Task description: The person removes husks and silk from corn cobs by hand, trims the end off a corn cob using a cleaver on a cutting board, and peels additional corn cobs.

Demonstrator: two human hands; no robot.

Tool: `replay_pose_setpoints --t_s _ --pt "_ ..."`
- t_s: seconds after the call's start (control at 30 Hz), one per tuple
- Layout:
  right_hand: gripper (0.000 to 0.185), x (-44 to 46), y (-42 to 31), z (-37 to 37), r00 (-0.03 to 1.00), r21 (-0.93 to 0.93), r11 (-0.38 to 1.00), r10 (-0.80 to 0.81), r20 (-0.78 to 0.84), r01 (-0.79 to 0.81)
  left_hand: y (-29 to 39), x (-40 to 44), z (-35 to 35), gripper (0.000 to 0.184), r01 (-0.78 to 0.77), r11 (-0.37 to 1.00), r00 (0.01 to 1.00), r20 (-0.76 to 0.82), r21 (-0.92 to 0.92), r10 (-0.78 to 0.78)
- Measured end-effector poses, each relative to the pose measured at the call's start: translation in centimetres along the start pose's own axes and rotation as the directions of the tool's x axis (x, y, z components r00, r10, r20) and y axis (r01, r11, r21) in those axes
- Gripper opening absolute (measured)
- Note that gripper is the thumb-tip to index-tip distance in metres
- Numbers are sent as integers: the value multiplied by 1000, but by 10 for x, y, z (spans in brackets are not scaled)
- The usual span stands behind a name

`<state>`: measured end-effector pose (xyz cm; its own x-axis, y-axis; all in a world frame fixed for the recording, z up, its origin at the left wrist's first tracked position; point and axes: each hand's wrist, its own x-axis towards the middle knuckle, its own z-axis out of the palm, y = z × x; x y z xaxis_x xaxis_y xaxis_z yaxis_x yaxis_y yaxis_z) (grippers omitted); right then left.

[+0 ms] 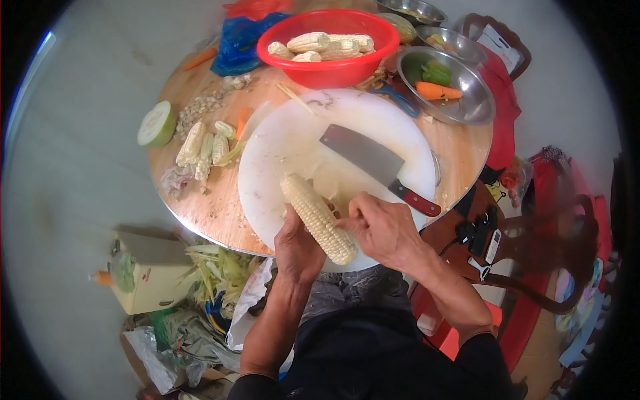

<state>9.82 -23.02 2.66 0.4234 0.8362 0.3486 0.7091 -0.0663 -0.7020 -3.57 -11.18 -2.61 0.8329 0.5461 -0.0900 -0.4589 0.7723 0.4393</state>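
Note:
A husked ear of corn point(320, 220), pale cream, slants over the near side of the white round cutting board point(280, 150). My left hand point(298, 243) is wrapped around it from the left, thumb along its side. At the cob's right side, my right hand point(383, 230) has its fingers curled in, their tips against the kernels near the lower end. Whatever those fingertips may pinch is too small to make out. A cleaver point(363, 153) with a dark red handle lies on the board, just beyond my right hand.
Behind the board, a red basin point(327, 73) holds several ears of corn. Steel bowls point(477, 100) stand at right, one with a carrot point(437, 91). Corn pieces point(193, 145) and a cut green gourd point(158, 125) lie left. Husks point(223, 270) are heaped below the table's left edge.

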Motion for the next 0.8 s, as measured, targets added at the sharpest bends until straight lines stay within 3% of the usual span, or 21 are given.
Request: replay_pose_setpoints --t_s 0.07,0.17,0.3,0.37,0.4,0.47,0.5,0.57,0.6,0.67,0.8 --pt "29 2 -13 -1 980 -174 983 95 177 -64 -1 -1 5 53 10 1000 999 -42 5 -10" --pt "30 -2 -3 20 994 -173 984 -35 100 52 -3 -2 24 55 11 999 986 -169 33 -5" --pt "27 -1 7 23 994 -98 991 -78 81 85 -3 -3 19 57 31 998 982 -189 58 -19" --pt "23 4 18 22 999 -131 991 -38 -5 37 -4 -1 3 58 17 1000 1000 -12 18 -17" --pt "23 6 19 19 999 -129 991 -43 -2 42 -3 -1 4 58 12 1000 1000 -13 18 -12" --pt "21 8 19 11 991 -74 989 121 -58 -125 -1 -1 8 59 17 997 995 -98 69 -10" --pt "21 9 17 9 990 -76 989 124 -60 -129 -2 0 1 59 21 997 995 -97 68 -14" --pt "24 13 11 7 997 29 999 22 -68 -20 -6 6 -22 61 82 989 984 168 -122 -61" --pt "24 13 5 5 997 28 999 24 -70 -22 -7 5 -13 61 86 989 983 169 -121 -64" --pt "26 13 -9 4 993 -119 993 39 115 -25 -8 2 11 57 61 998 992 -112 14 -59" --pt "25 11 -5 25 998 -125 990 -63 -3 62 -9 -2 17 59 35 984 989 -147 177 -8"
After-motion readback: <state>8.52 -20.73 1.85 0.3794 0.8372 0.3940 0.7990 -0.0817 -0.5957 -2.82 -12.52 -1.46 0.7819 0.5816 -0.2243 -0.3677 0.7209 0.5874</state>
